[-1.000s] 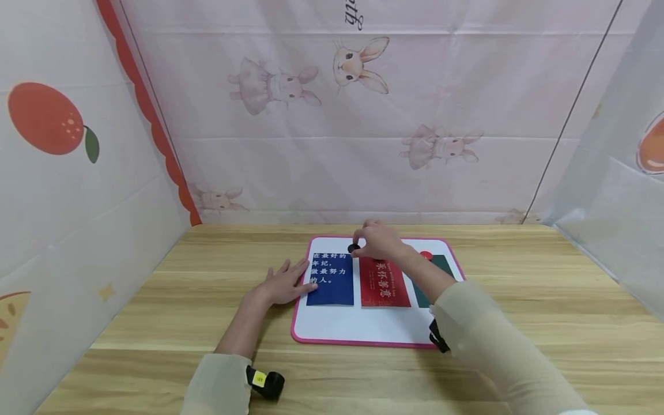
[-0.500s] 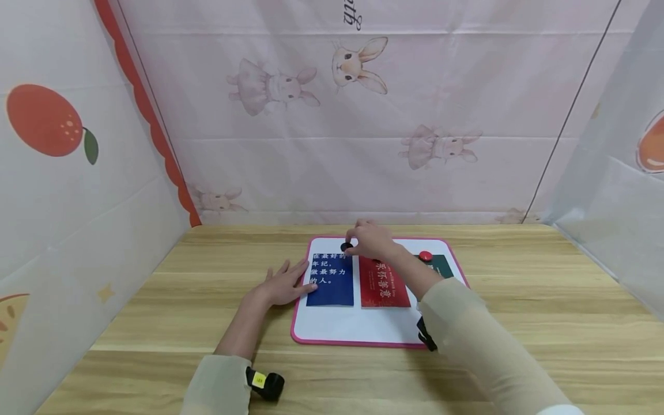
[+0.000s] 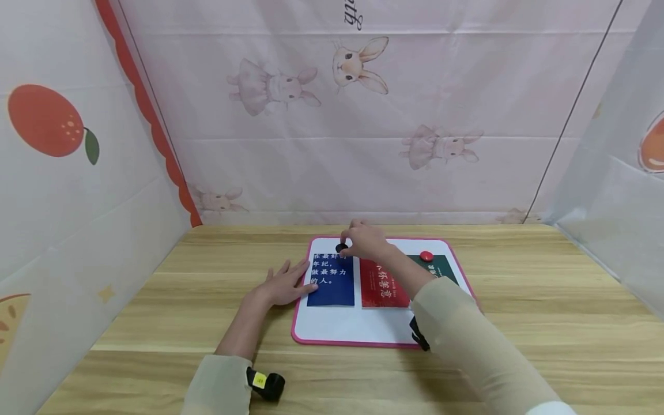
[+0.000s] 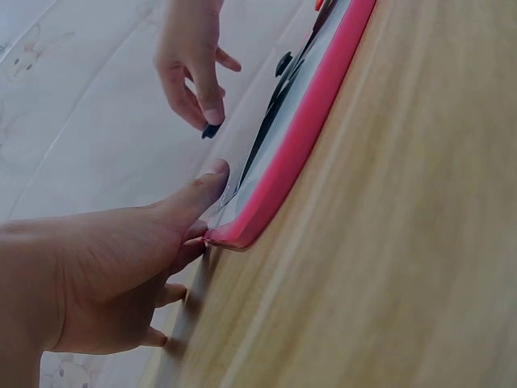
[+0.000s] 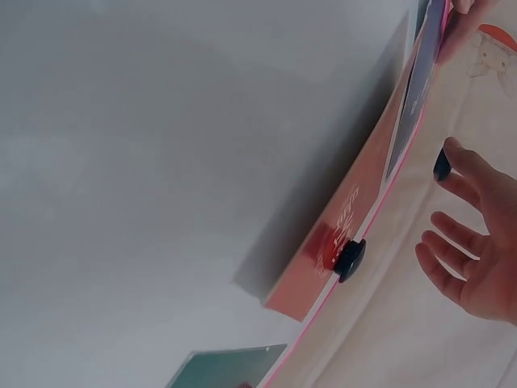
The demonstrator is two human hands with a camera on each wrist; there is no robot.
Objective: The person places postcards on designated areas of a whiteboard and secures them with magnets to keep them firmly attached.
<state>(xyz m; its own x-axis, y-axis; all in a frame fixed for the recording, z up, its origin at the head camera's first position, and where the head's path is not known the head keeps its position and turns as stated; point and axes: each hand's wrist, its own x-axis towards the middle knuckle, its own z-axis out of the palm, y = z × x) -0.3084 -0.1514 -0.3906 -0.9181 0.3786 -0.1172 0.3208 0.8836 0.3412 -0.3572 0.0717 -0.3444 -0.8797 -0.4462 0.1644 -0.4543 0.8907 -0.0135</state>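
Observation:
My right hand (image 3: 365,241) pinches a round black magnet (image 3: 341,248) between thumb and fingertips, above the top edge of a blue card (image 3: 332,295) with white writing. In the left wrist view the magnet (image 4: 212,129) hangs apart from the board. The card lies on a pink-rimmed whiteboard (image 3: 353,328). My left hand (image 3: 282,286) rests at the board's left edge, fingers spread on the table and thumb reaching over the card's side. A second black magnet (image 5: 350,260) sits on the top edge of the red card (image 3: 381,285), hidden by my right hand in the head view.
A green card (image 3: 442,267) lies at the right of the board, with a red magnet (image 3: 426,256) at its top; my right forearm covers part of it. The board lies on a wooden table (image 3: 207,311) before a rabbit-print curtain (image 3: 363,173).
My right hand has moved left with the black magnet, from the gap between blue and red cards to over the blue card's top edge. The left hand stays put.

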